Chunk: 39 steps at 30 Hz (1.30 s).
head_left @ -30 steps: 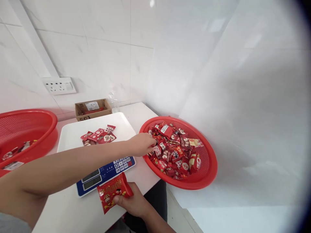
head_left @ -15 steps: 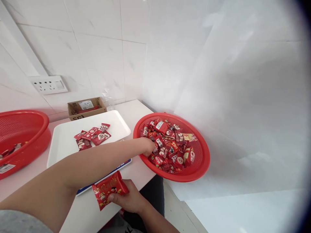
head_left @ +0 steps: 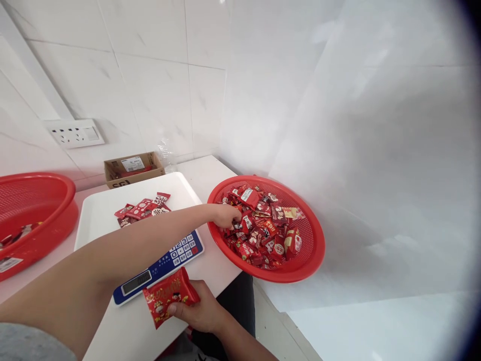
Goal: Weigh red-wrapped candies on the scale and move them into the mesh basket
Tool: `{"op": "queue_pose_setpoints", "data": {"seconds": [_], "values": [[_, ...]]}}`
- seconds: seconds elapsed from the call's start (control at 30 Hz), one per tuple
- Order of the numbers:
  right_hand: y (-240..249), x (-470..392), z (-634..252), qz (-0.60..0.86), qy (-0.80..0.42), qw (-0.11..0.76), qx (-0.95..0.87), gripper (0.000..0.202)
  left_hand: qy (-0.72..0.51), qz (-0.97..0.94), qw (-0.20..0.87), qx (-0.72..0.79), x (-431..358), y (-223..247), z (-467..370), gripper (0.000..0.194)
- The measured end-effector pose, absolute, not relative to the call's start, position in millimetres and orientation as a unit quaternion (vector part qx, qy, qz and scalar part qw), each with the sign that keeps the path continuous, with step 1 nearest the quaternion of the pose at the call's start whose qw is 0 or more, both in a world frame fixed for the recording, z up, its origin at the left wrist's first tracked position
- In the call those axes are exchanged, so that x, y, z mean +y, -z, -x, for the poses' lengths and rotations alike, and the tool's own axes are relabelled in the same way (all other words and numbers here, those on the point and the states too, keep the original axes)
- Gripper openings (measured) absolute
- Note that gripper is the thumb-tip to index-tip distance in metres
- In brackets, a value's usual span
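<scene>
My left hand (head_left: 225, 216) is over the near-left side of a red perforated plastic basket (head_left: 315, 250) on the right. Its fingers are curled together among small red wrapped snack packets (head_left: 268, 228); whether one is in them is hidden. Lower down, my right hand (head_left: 203, 306) grips a larger shiny red snack packet (head_left: 169, 296) printed with gold lettering and cartoon figures. My left forearm crosses above a digital scale with a white tray (head_left: 180, 185) and a blue keypad panel (head_left: 161, 268). Several small red packets (head_left: 141, 208) lie on that tray.
Another red basket (head_left: 56, 193) stands at the far left with some packets inside. Behind the scale, an open cardboard box (head_left: 145, 175) sits against the tiled wall, beside clear plastic (head_left: 165, 153). A socket strip (head_left: 75, 133) is on the wall. The white table (head_left: 201, 168) ends near the right basket.
My left hand has come up from the packet pile and shifted slightly left and away from me. The scale's keypad and display are now uncovered. My right hand stays with its packet.
</scene>
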State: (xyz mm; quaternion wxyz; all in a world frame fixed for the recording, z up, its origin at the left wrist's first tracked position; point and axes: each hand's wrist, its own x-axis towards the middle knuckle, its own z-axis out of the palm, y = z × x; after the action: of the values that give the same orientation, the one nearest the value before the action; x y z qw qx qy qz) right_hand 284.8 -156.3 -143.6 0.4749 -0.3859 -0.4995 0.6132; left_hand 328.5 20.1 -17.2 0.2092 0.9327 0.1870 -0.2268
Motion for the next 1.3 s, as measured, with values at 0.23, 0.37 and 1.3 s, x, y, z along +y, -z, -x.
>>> {"op": "queue_pose_setpoints", "data": {"seconds": [0.23,0.37,1.3], "values": [[143,-155,-285,0.376,-0.612,0.484,-0.5,0.048,0.194,-0.94,0.215,0.182,15,19,-330,0.018],[143,-155,-285,0.379,-0.609,0.487,-0.5,0.045,0.123,-0.941,0.241,0.203,15,5,-329,0.016],[156,-165,-278,0.566,-0.553,0.455,-0.408,0.07,-0.138,-0.844,0.153,0.495,72,2,-68,0.032]]}}
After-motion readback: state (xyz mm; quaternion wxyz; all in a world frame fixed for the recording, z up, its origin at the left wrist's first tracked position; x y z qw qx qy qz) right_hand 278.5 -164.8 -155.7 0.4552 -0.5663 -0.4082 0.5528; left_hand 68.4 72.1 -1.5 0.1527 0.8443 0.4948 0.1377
